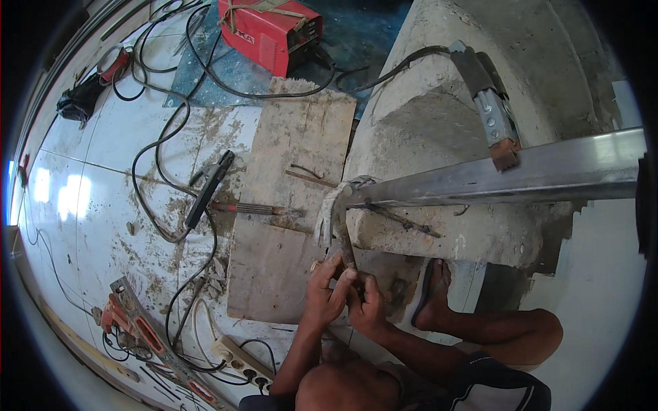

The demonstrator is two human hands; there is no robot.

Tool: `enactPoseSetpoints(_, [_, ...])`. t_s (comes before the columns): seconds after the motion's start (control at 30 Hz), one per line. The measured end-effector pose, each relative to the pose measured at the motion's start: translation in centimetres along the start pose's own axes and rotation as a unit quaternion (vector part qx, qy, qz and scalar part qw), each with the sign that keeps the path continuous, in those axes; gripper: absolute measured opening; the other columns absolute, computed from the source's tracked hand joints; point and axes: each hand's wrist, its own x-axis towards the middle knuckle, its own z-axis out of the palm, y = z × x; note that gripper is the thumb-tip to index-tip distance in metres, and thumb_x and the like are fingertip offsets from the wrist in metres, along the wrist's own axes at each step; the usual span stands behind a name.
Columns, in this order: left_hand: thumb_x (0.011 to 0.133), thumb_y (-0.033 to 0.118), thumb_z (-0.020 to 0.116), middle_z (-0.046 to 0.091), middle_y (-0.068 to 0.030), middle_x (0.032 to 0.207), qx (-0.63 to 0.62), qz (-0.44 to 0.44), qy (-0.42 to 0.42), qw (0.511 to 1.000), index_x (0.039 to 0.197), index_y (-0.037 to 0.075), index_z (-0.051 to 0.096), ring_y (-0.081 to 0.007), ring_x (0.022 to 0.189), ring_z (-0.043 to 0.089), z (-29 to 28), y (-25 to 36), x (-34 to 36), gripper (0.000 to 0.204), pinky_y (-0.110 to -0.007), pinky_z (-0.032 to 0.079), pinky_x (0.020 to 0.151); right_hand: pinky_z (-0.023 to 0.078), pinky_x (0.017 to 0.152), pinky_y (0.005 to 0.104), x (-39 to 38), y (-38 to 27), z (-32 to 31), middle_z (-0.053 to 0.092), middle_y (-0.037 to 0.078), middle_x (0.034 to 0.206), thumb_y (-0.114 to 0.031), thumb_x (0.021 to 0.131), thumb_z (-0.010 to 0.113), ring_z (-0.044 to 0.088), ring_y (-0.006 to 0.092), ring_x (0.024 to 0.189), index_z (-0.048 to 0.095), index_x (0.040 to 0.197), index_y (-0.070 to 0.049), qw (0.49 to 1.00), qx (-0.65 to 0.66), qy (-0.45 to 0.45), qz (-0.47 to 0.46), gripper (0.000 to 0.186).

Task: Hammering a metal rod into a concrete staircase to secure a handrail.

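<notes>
My left hand (326,291) and my right hand (367,306) are close together at lower centre, with fingers closed around the lower end of a rusty brown metal bar (345,243). The bar rises to the end of a long steel tube (493,172), where a curved, pale grey, crusted piece (325,218) hangs beside it. What that pale piece is, I cannot make out. A ground clamp (495,122) with a copper-coloured jaw touches the tube further right. Left of my hands, a black electrode holder (210,190) lies next to a bundle of welding rods (253,208).
A concrete block (411,130) stands beneath the tube. Under my hands is a worn wooden board (267,274). A red welding machine (269,38) sits at the back, its black cables looping over the dirty tiles. A power strip (240,359) and a spirit level (147,329) lie at lower left.
</notes>
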Motion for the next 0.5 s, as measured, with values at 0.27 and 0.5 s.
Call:
enactPoseSetpoints(0.27, [0.098,0.024,0.069,0.07,-0.0212,0.093,0.036,-0.069,0.012,0.997,0.129,-0.001,0.067,-0.0323,0.083,0.069,-1.2,0.1,2.0,0.039,-0.039,0.053,0.074,0.051,0.079,0.0455,-0.3,1.4,4.8,0.065,0.025,0.101,-0.02,0.104,0.053,0.067,0.0445,0.095,0.05,0.12,0.003,0.993,0.089,0.026,0.074,0.028])
enactPoseSetpoints(0.5, [0.101,0.019,0.063,0.07,-0.0112,0.092,0.066,0.02,-0.009,0.998,0.129,-0.003,0.065,-0.0139,0.083,0.062,-2.2,2.5,1.9,0.036,-0.031,0.052,0.076,0.051,0.077,0.0463,-0.3,0.7,5.0,0.065,0.027,0.101,-0.021,0.105,0.053,0.067,0.0438,0.096,0.049,0.118,0.005,0.989,0.12,0.043,0.074,0.03])
